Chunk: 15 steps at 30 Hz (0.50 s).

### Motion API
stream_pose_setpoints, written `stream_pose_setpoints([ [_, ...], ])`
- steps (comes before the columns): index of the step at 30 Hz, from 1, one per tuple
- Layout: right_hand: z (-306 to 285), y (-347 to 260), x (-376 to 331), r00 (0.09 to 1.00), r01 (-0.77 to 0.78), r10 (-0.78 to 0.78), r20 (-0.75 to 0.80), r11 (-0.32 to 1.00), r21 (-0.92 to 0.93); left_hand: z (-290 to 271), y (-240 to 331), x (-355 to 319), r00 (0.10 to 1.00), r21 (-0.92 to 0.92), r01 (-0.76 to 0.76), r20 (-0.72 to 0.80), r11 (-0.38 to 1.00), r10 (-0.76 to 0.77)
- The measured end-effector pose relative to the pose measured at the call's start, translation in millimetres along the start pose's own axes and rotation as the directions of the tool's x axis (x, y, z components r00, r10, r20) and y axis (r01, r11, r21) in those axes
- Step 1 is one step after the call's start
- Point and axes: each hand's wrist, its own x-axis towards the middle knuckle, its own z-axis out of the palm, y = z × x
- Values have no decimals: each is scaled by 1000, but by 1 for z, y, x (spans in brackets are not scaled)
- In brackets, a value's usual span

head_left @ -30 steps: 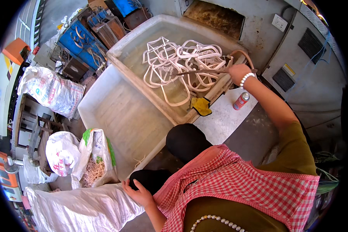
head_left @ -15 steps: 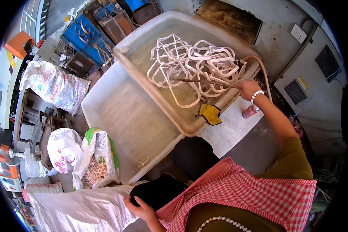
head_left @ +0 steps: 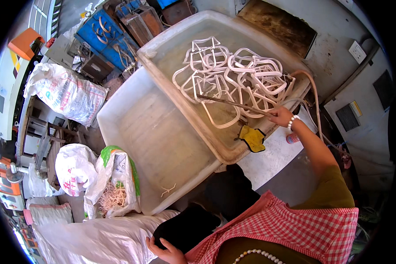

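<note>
While my right hand point(head_left: 280, 116) grips a long stick point(head_left: 233, 104) reaching into the tray point(head_left: 171, 53), pale loops point(head_left: 233, 79) lie beyond it (left hand point(head_left: 167, 251) rests half-curled on dark cloth point(head_left: 185, 226)).

a single head-worn fisheye view looks steeply down from above the person's chest, facing forward over two pale tubs point(head_left: 163, 145). the near tub sits close below; the far wall point(head_left: 339, 66) bends at the rim. forearms enter from the lower edge and right.
</note>
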Motion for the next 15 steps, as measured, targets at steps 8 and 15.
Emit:
stream_pose_setpoints([
  [8,35,14,-16,951,-280,308,36,801,529,0,4,4,998,24,41,44,999,-42],
  [15,64,-25,43,950,-16,-65,-305,967,-256,3,9,7,999,-44,31,41,999,-30],
])
